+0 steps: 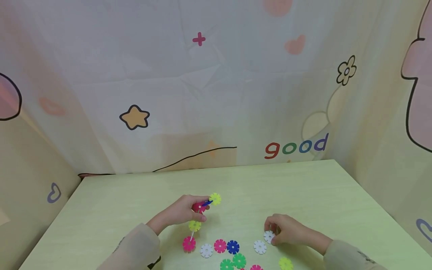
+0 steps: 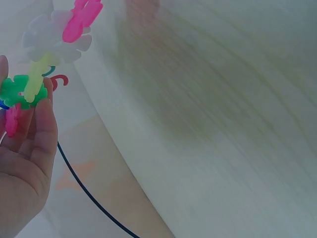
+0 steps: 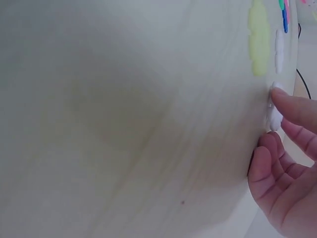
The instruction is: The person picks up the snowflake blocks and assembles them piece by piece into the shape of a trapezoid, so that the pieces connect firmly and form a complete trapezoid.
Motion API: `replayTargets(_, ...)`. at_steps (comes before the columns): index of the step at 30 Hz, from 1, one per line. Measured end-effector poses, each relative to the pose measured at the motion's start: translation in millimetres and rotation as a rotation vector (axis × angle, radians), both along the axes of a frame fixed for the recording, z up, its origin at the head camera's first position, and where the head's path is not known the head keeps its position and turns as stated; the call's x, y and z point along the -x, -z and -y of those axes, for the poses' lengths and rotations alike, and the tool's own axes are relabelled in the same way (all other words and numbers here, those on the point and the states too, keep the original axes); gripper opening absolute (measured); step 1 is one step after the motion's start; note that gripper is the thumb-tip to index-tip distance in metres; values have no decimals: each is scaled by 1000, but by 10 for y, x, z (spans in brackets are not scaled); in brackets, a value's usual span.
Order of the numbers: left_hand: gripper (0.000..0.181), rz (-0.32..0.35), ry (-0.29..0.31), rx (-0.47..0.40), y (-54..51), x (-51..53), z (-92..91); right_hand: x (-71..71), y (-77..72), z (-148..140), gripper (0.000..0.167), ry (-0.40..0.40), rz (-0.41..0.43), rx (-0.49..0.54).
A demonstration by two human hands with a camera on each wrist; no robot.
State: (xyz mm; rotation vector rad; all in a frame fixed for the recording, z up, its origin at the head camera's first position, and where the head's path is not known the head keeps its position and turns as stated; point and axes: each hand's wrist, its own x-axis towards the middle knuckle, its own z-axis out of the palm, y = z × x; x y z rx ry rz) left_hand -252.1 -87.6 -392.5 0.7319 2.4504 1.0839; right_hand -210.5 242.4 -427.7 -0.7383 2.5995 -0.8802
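A chain of linked notched plastic discs (image 1: 194, 225) is in my left hand (image 1: 180, 210), which grips it near a pink disc, with a yellow disc at the upper end and a pink one at the lower end. In the left wrist view, my left hand (image 2: 25, 166) has its fingers round the chain by a green disc (image 2: 11, 89); a white disc (image 2: 42, 42) stands above. On the right, my right hand (image 1: 291, 229) pinches a white disc (image 1: 268, 236) at the table. From the right wrist, the thumb of my right hand (image 3: 292, 163) lies on that white disc (image 3: 273, 116).
Loose discs lie on the table (image 1: 152, 187) between and below the hands: white (image 1: 206, 250), pink (image 1: 220, 246), blue (image 1: 233, 247), green (image 1: 239, 260) and yellow (image 1: 285, 263). Another white disc (image 1: 260, 247) lies left of my right hand. A printed curtain (image 1: 168, 93) hangs behind.
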Motion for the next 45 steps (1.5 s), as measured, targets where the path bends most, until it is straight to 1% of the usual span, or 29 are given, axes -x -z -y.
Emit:
replayTargets(4,59,0,0,2,-9,-16,3,4,23,3,25,7,29,21)
replayTargets(10,59,-22,12,3,-2,-20,12,3,10,2,23,-13,54,74)
replayTargets(16,59,-46,29,3,13,-29,2,45,-18,-8,18,-12,132,151)
replayTargets(19,61,-72,29,23,24,-34,-13,68,-65,0,16,-3,168,191)
replayTargets(23,64,-108,22,53,22,-52,-38,100,-176,40,13,22,205,261)
replayTargets(25,65,-119,20,60,17,-61,-50,119,-235,75,13,45,206,296)
replayTargets(28,66,-129,17,70,5,-74,-68,141,-311,138,15,76,164,334)
replayTargets(33,65,-140,9,81,8,-101,-105,164,-380,269,21,139,130,389)
replayTargets(38,66,-199,3,109,22,-147,-136,165,-407,411,24,178,128,446)
replayTargets(45,63,-343,-17,155,25,-222,-177,187,-388,569,28,209,141,479)
